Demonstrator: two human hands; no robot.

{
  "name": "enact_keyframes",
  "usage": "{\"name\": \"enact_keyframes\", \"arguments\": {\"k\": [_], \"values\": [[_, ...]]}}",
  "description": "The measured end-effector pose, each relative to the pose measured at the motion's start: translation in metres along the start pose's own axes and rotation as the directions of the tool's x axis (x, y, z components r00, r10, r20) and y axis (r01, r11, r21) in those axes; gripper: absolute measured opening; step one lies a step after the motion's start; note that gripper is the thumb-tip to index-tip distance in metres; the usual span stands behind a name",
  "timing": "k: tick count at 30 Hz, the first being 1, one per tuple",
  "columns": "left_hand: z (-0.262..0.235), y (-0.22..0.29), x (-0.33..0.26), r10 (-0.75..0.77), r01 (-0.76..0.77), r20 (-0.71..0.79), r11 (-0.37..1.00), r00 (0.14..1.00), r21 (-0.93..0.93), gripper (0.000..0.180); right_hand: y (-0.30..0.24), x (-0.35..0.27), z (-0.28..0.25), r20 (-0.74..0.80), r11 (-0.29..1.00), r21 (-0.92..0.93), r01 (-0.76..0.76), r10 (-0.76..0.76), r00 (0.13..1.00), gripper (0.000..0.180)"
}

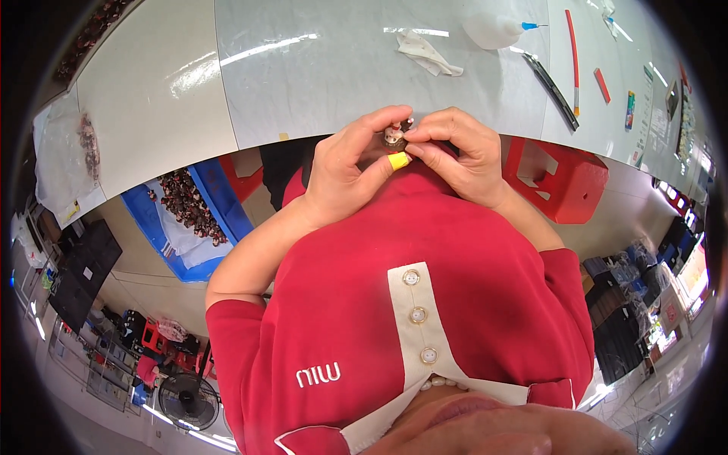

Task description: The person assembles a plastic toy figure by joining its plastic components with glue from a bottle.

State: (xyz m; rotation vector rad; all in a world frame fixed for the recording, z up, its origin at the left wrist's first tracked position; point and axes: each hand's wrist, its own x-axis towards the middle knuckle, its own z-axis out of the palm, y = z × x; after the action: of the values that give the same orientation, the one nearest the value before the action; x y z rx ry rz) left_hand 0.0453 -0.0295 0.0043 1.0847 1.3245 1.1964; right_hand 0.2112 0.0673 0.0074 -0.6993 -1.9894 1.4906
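Just off the near edge of the table [303, 98], a small brown, cream and red figurine [393, 138] is held between my two hands. My left hand [337, 171] is closed around it with thumb and forefinger; yellow tape wraps the thumb's tip. From the other side, my right hand [466, 159] pinches at the figurine's right edge, thumb and forefinger together. Whether a smaller part sits in that right pinch is too small to tell. The fingers hide much of the figurine.
Below the table at left, a blue crate [220, 193] holds many similar pieces. On the table lie a crumpled tissue [428, 54], a white needle-tip bottle [489, 32], a black slim tool [550, 89] and a red-handled brush [572, 57]. A red stool [584, 186] stands at right.
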Motion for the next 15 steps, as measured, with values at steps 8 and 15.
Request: {"name": "enact_keyframes", "arguments": {"k": [8,15], "values": [[-0.002,0.0044,-0.0037,-0.051,0.049,0.019,0.996,0.999,0.076,0.044,-0.003,-0.0009,-0.0006,0.038,0.984,-0.157,0.081,-0.076,0.996,0.02],[0.0014,0.0024,-0.0074,-0.039,0.04,-0.013,0.989,0.999,0.139,0.043,-0.0053,-0.0008,-0.0033,0.122,0.938,-0.288,0.194,-0.165,0.979,0.019]]}}
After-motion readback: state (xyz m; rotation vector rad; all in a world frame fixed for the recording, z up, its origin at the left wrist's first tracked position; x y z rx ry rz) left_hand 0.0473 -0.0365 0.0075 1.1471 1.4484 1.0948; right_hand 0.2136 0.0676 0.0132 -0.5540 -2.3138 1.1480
